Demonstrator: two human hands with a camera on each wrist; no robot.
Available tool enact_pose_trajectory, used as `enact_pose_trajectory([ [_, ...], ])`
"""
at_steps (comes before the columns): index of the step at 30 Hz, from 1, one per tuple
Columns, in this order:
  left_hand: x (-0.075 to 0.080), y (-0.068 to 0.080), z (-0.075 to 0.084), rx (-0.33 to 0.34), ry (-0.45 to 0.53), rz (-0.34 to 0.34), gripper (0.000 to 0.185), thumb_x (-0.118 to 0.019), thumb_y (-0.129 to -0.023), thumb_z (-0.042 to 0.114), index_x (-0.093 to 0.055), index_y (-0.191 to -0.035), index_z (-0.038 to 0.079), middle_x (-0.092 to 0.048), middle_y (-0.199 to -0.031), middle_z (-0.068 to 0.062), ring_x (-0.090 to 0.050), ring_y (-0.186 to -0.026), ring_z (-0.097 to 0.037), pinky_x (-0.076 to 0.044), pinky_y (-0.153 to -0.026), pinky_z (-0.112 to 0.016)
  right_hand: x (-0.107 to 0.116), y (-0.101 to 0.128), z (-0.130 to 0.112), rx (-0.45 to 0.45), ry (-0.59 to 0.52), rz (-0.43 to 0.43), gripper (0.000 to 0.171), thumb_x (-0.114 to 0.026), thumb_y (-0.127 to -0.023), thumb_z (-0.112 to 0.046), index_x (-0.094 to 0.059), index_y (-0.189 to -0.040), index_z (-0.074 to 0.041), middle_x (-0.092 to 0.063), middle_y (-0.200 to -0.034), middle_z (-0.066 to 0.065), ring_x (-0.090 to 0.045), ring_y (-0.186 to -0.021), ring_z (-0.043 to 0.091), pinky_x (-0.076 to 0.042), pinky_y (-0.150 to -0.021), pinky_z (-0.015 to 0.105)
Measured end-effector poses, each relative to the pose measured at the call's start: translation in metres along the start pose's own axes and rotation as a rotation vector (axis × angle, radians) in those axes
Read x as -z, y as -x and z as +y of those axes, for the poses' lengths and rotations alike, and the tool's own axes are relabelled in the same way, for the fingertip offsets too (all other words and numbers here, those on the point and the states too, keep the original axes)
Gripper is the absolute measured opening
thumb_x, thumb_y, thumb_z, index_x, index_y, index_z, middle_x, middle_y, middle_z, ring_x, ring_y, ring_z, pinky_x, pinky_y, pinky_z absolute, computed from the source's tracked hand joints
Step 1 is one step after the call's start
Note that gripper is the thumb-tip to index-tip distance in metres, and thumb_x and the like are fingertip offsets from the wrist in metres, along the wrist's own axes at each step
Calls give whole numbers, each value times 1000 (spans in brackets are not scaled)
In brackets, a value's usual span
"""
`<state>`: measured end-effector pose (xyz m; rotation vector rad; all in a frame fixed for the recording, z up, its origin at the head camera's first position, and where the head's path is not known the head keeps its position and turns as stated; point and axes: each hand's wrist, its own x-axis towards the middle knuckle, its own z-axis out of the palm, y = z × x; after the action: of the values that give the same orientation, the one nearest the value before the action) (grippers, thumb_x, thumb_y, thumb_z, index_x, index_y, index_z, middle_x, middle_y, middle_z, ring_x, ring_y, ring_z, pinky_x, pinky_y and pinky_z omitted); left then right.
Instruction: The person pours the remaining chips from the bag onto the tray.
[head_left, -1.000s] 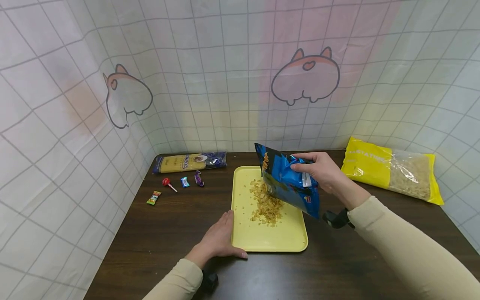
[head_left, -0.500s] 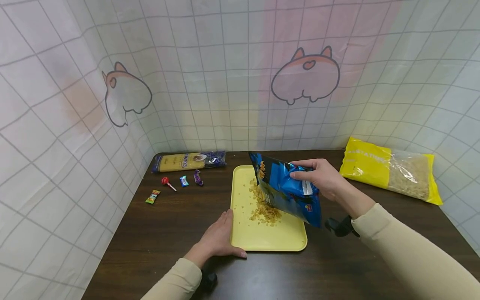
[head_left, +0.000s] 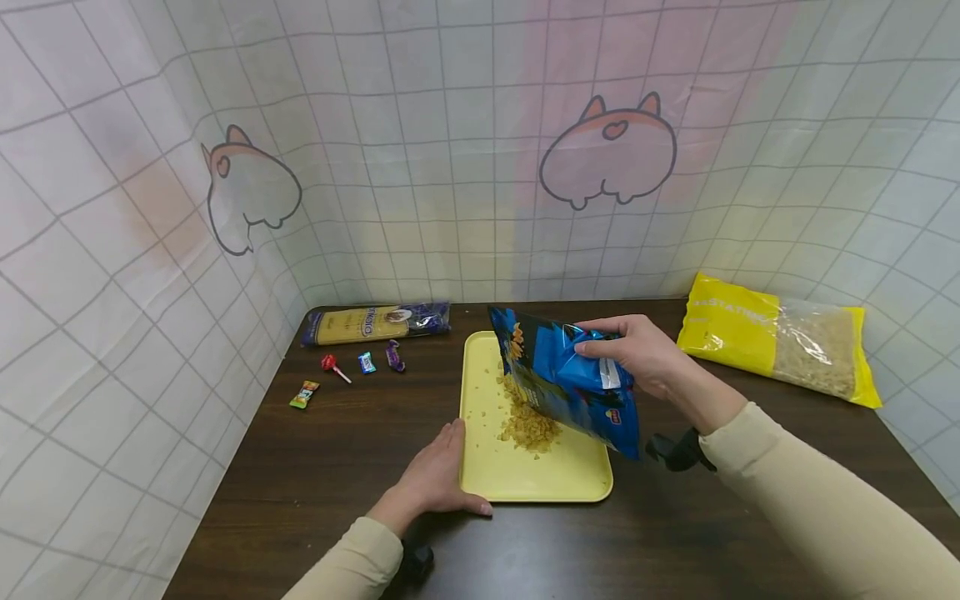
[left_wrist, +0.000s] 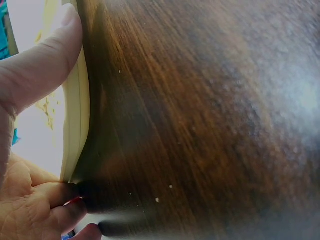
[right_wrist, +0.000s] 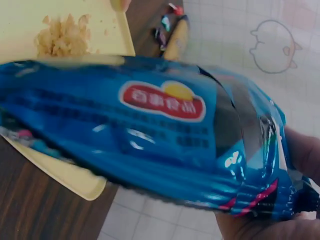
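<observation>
In the head view my right hand (head_left: 645, 354) pinches a blue chip bag (head_left: 573, 375) by its upper side, thumb on the near face. The bag is tilted over a yellow tray (head_left: 525, 487). A pile of broken chips (head_left: 528, 429) lies on the tray, partly hidden behind the bag. My left hand (head_left: 435, 475) rests against the tray's near left corner, fingers along the left side and thumb at the front edge. In the left wrist view the thumb (left_wrist: 45, 62) lies by the tray's rim (left_wrist: 77, 107). The right wrist view shows the bag's printed face (right_wrist: 150, 125) close up.
At the back left lies a long yellow and purple packet (head_left: 375, 323). Near it are a red lollipop (head_left: 330, 363) and several small wrapped candies (head_left: 367, 362). A yellow bag with a clear window (head_left: 780, 337) lies at the back right, against the gridded curtain (head_left: 465, 167).
My right hand has shifted the chip bag slightly left and nearer, so it covers more of the back part of the chip pile. The left hand keeps its place at the tray corner.
</observation>
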<state>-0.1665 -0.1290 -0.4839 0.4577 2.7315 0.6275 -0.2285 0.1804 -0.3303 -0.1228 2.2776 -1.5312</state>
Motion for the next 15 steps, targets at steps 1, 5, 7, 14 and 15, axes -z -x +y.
enact_pose_trajectory([
  [1, 0, 0, 0, -1, -1, 1, 137, -93, -66, 55, -17, -157, -13, -24, -164, -33, -27, -154, -44, -34, -121, -54, 0, 0, 0, 5, -5, 5, 55, -63, -103, -20, -47, -153, -3, -52, -146, 32, -72, -107, 27, -59, -95, 47],
  [5, 0, 0, 0, -1, 1, 1, 137, -93, -66, 55, -17, -158, -13, -24, -164, -33, -27, -154, -44, -34, -121, -54, 3, 0, -1, 19, -13, 14, 54, -63, -103, -19, -47, -152, -3, -49, -150, 31, -73, -101, 19, -61, -92, 41],
  [7, 0, 0, 1, -1, 2, 0, 137, -93, -66, 55, -17, -157, -13, -23, -164, -33, -27, -154, -44, -34, -121, -54, 4, 0, -2, 34, -18, 25, 54, -63, -103, -19, -47, -152, -3, -44, -154, 31, -73, -99, 15, -61, -90, 37],
  [14, -1, -1, 0, 3, 0, 1, 137, -93, -66, 55, -17, -158, -13, -24, -164, -32, -27, -154, -43, -34, -121, -54, 2, -4, -4, 50, 8, 52, 53, -64, -102, -18, -49, -152, -4, -40, -158, 28, -73, -98, 15, -62, -86, 30],
  [15, -1, -1, 0, 4, 2, 1, 137, -93, -66, 55, -17, -158, -13, -24, -164, -32, -27, -154, -44, -34, -121, -54, 1, -4, -4, 54, 16, 60, 53, -63, -103, -18, -49, -152, -4, -39, -159, 27, -73, -102, 19, -62, -88, 32],
])
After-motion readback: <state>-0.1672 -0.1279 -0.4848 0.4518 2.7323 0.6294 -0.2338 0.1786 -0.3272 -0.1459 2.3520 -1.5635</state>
